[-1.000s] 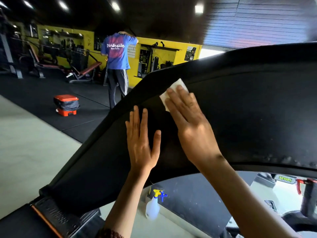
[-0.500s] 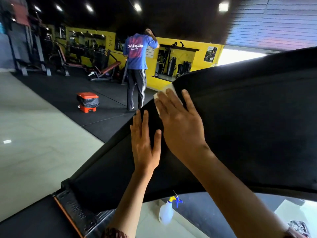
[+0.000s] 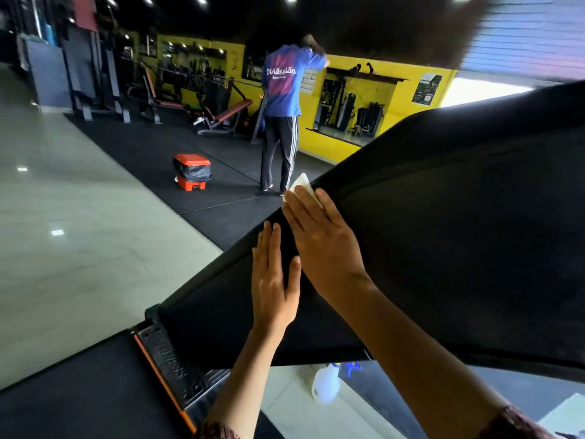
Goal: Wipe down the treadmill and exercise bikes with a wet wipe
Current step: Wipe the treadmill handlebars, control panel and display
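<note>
Right hand (image 3: 323,245) lies flat with its fingers straight and close together, pressing the wet wipe (image 3: 302,182) against the treadmill's black curved panel (image 3: 459,232); nothing is curled round the cloth, so the palm and fingers alone hold it, which looks like the way to spread pressure for a broad stroke. One white corner of the wipe pokes out beyond the fingertips, past the panel's upper edge. Just beside it, nearer the wrist side, the left hand (image 3: 273,280) rests open and flat on the same panel, probably to brace the person as they lean in. Compared with half a second ago, the right hand has slid along the panel to its edge, and the wipe now overhangs it, while the left hand has kept its place. Below both forearms a spray bottle (image 3: 326,386) stands on the floor. Well beyond the fingertips sits an orange bin (image 3: 191,171), and farther still a person in a blue shirt (image 3: 285,99) faces the yellow wall.
</note>
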A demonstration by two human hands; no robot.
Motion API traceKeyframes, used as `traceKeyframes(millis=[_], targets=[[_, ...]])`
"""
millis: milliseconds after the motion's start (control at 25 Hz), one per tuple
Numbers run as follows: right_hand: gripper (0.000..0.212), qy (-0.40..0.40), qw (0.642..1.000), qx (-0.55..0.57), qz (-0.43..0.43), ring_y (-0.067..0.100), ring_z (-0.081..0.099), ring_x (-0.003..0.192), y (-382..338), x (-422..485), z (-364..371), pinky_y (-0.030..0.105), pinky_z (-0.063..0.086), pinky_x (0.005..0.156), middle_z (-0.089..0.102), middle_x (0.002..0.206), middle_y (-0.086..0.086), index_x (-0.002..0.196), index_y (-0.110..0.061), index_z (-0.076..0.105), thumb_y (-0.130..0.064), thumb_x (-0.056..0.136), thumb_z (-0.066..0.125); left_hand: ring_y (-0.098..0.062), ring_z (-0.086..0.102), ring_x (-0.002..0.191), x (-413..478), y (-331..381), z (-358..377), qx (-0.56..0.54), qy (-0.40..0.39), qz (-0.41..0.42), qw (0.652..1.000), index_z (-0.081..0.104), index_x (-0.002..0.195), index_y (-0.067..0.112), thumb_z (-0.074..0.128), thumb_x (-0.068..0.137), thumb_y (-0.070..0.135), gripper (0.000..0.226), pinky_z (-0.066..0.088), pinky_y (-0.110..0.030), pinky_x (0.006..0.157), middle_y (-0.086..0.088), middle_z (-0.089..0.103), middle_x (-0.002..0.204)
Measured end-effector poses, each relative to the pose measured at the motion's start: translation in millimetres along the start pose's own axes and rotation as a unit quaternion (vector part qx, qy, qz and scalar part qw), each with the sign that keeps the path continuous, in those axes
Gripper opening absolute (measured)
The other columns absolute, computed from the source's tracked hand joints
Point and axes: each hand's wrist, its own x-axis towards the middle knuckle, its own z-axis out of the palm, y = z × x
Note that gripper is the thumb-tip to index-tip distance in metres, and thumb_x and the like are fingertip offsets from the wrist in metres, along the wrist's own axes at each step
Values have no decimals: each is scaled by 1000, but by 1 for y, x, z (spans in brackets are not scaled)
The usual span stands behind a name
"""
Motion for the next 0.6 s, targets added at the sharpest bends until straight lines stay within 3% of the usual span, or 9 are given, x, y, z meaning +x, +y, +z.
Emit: traceKeyframes(millis=[80,160,240,320,400,520,600], targets=[[67,-45,998,9,-45,27,-28,139,-12,-12,6,43,-22,106,-27,153,12,146,-4,-18,-30,102,25,-26,20,145,-12,-9,-2,16,-19,-1,1000,14,150,18,36,99,44,61,19,-45,117,-11,20,157],[68,-45,997,-15,-55,24,-29,135,-22,-43,16,46,-24,109,-29,149,9,145,-6,-17,-30,101,28,-27,20,145,-27,-13,-3,16,-37,-6,999,19,150,12,33,100,47,63,18,-43,117,-11,17,158],[60,-36,998,-53,-17,20,-13,142,-20,-67,19,45,-18,112,-9,156,4,150,-10,3,-27,97,26,-22,16,147,-44,-12,-2,17,-51,-11,998,19,150,10,29,100,51,65,15,-38,119,-8,15,159],[58,40,998,-29,49,17,12,146,-9,-66,18,43,-6,116,20,157,1,148,-12,25,-22,92,17,-20,14,147,-57,-10,-1,13,-56,-11,998,19,150,10,30,100,50,66,12,-34,119,-8,14,159],[61,79,994,-13,78,18,18,145,-2,-57,17,41,1,117,23,157,2,148,-12,26,-19,89,11,-20,14,147,-67,-6,0,14,-61,-14,998,19,150,9,31,100,50,66,11,-31,119,-9,13,159],[65,10,997,-70,-32,21,-2,146,-16,-77,26,44,-11,115,0,158,4,152,-12,10,-24,88,16,-22,15,147,-82,0,3,22,-74,-10,997,18,150,10,30,100,50,66,9,-27,119,-9,13,159],[70,-60,993,-72,-67,20,-1,145,-20,-119,32,45,-13,115,5,158,4,151,-11,17,-24,83,29,-23,15,147,-93,6,5,20,-76,-10,997,18,150,10,30,100,51,66,8,-26,119,-8,11,159]])
